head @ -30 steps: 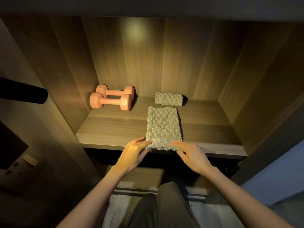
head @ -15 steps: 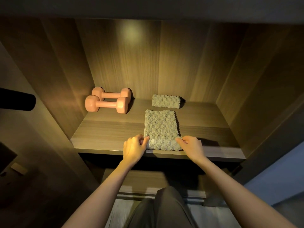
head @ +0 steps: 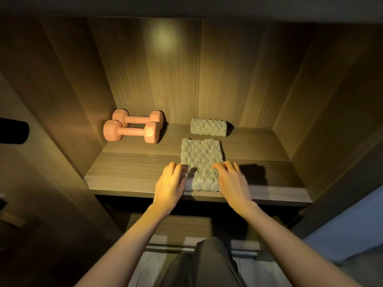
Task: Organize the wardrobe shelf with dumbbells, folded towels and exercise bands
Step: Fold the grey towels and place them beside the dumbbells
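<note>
**A:** Hands first, quick.

**B:** I see the left hand (head: 171,183) at the left edge of the folded towel (head: 200,158). Its fingers are bent over that edge but blurred, so I can't tell if it grips. The right hand (head: 233,181) is at the right edge, fingers fairly straight, tips lying on the cloth. The hands are apart with the towel between them.

**A:** Where's the towel?

**B:** Flat on the shelf (head: 128,172), near end at the front lip, long side running toward the back wall (head: 170,79).

**A:** Anything else?

**B:** A rolled towel (head: 209,127) lies crosswise just behind it, with a small gap between them. Two pink dumbbells (head: 132,131) lie side by side in the back-left corner, well apart from my view of the hands. The end of a black rod (head: 12,130) pokes in at the far left.
</note>
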{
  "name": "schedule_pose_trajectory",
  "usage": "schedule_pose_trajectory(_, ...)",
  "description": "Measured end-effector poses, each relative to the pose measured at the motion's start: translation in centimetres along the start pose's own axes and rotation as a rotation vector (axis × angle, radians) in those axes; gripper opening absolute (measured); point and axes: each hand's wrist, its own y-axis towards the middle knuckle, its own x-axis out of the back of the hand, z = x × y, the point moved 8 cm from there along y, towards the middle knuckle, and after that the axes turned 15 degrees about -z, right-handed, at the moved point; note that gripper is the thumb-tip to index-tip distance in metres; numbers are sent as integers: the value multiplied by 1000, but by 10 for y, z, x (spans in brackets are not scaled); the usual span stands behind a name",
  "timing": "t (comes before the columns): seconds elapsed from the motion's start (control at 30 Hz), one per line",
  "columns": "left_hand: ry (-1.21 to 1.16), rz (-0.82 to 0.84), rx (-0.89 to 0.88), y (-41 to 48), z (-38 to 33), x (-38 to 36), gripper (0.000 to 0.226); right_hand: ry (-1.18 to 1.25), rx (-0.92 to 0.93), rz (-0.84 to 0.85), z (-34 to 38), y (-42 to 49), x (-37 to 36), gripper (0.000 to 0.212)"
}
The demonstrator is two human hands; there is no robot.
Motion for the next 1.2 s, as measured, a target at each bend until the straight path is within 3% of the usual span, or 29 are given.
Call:
schedule_pose_trajectory(0.1,104,101,-310,1,-22,-7,23,25,239,89,13,-11,-5,61)
schedule_pose_trajectory(0.23,121,232,-295,-10,-12,-15,37,-12,296,214,3,-25,-13,79)
schedule_pose_trajectory(0.33,45,315,-241,-26,-2,-17,51,-7,257,250,-4,-33,-13,66)
schedule_pose_trajectory(0.5,38,320,-207,-33,-1,-11,60,-4,237,214,3,-32,-5,60)
schedule_pose_trajectory(0.7,-19,212,-278,-41,-10,2,38,105,193,160,-3,-42,11,35)
schedule_pose_trajectory(0.9,-140,198,93,-29,12,4,22,315,-212,285,-31,-37,5,18)
schedule_pose_trajectory(1.1,-197,219,508,-16,29,-10,31,399,-514,123,-49,-24,0,35)
schedule_pose_trajectory(1.2,-151,101,588,-14,34,-8,33,357,-599,51,-55,-21,-4,31)
